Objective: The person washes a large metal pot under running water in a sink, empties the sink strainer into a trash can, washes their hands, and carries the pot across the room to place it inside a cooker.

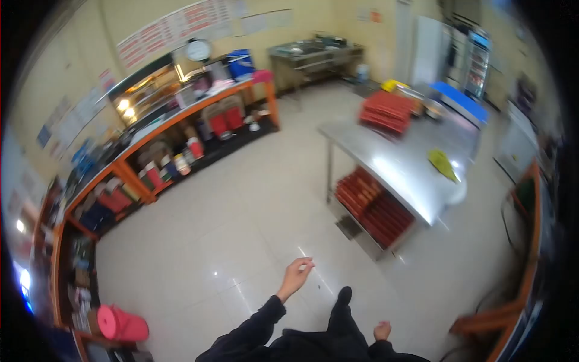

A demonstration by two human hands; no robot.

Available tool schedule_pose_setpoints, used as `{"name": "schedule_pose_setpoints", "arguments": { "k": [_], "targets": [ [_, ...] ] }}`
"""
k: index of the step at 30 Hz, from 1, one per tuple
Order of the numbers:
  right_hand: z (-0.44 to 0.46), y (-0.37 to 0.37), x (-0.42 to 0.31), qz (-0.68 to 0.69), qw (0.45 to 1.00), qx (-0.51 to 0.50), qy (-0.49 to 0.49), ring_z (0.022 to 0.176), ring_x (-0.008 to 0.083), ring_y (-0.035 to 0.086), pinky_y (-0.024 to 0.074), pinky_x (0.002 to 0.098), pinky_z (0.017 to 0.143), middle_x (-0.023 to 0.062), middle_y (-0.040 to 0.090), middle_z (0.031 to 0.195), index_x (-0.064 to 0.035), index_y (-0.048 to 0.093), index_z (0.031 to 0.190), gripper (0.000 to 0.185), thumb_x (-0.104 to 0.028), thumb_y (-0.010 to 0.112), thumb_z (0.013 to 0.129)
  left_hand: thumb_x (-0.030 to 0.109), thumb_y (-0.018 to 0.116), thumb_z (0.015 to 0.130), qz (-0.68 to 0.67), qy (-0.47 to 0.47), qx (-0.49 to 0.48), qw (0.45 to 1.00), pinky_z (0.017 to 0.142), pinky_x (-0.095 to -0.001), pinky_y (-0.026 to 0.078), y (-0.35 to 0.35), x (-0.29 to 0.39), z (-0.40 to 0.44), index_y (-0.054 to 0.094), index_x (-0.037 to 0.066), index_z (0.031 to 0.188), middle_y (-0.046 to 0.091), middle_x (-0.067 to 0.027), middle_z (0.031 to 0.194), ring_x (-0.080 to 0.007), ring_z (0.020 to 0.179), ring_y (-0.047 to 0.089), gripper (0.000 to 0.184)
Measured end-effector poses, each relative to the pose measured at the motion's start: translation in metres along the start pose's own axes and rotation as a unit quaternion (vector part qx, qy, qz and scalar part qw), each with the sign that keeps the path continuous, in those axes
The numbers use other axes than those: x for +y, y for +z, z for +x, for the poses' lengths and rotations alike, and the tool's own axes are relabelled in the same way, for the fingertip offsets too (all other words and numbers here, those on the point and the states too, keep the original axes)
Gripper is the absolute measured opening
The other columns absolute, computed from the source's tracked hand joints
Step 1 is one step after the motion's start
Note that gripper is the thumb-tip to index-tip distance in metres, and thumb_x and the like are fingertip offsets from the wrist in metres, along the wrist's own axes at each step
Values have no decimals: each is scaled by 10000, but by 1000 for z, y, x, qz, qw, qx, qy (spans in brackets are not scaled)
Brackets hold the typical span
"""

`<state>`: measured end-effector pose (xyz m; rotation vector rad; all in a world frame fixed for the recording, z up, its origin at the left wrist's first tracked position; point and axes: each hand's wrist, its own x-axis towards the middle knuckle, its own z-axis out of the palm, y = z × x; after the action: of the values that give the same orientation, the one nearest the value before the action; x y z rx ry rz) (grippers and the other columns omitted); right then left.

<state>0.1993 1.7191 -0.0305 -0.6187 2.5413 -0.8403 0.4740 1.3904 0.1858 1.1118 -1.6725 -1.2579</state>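
Observation:
My left hand [295, 277] is held out over the tiled floor with its fingers curled toward the thumb. Nothing shows in it, and it touches nothing. Lower and to the right, my right hand [382, 330] hangs near my leg, small in view. Its fingers look loosely closed, with no object visible. The nearest furniture ahead is a steel table [386, 158], out of reach of both hands. On it lie a stack of red trays [386, 113] and a yellow-green cloth [443, 165].
Red racks or trays [371, 205] fill the table's lower shelf. An orange-edged counter [181, 111] with stocked shelves runs along the left wall. A pink bucket [122, 323] stands at lower left. Another orange frame [491, 323] and cables border the right side. A sink [316, 53] stands at the back.

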Motion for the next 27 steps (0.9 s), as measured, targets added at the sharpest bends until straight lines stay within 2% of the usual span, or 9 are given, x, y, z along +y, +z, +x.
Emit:
{"name": "schedule_pose_setpoints", "arguments": {
  "k": [3,7,11,13,15,16,19,21,27],
  "targets": [
    [66,28,-17,28,999,30,0,710,341,599,484,398,702,173,599,730,-22,567,775,154,23,526,633,165,639,855,70,8,58,996,813,-347,512,-8,-13,78,618,65,1002,543,-150,1230,-273,1132,528,179],
    [195,66,-48,-137,975,-142,106,704,300,623,502,385,703,138,637,743,-40,635,776,125,-129,634,688,226,660,816,247,45,96,963,1016,-459,348,-30,-110,160,527,74,1122,487,-197,1252,-410,1224,393,367],
    [340,136,-69,-438,719,-442,-308,690,294,625,503,394,701,119,646,746,-53,656,759,177,-223,676,711,492,614,795,346,-303,6,888,1034,-447,341,-103,-217,113,408,-28,1314,476,-252,1286,-381,1252,394,763],
    [358,135,-200,-455,699,-451,-317,805,299,637,496,391,739,150,663,904,-25,655,895,312,-210,686,645,610,460,820,450,-471,-168,740,1058,-459,311,-144,-239,75,326,-44,1359,443,-174,1369,-357,1269,389,858],
    [405,188,-294,-354,758,-526,-151,889,274,641,499,385,778,117,670,998,-57,671,1001,441,-352,681,673,608,464,820,402,-583,-206,675,1042,-454,321,-177,-227,78,342,-39,1343,455,-170,1344,-351,1243,402,841],
    [427,231,-327,-349,743,-510,-256,909,284,636,496,392,788,126,665,1008,-67,669,1005,405,-327,655,695,607,466,820,376,-622,-196,658,1034,-451,325,-191,-223,86,350,-36,1335,461,-168,1331,-348,1230,408,832],
    [474,353,-426,-155,808,-371,-430,778,306,624,497,408,745,136,650,870,-40,676,822,286,-309,626,742,603,472,819,333,-639,-154,676,1010,-442,340,-215,-235,165,375,-28,1311,480,-162,1293,-339,1191,426,806],
    [514,460,-488,-108,732,-360,-569,804,306,624,499,413,757,126,657,878,-44,662,901,291,-272,614,727,601,476,818,314,-616,-135,710,994,-436,349,-222,-256,238,391,-22,1295,492,-158,1268,-333,1165,439,790],
    [498,498,-764,-10,865,-396,-308,856,304,638,504,397,761,138,669,890,-87,640,979,327,-363,567,818,595,488,817,231,-424,-45,874,945,-419,378,-260,-318,558,439,-6,1247,529,-146,1192,-316,1086,476,741]
  ]
}}
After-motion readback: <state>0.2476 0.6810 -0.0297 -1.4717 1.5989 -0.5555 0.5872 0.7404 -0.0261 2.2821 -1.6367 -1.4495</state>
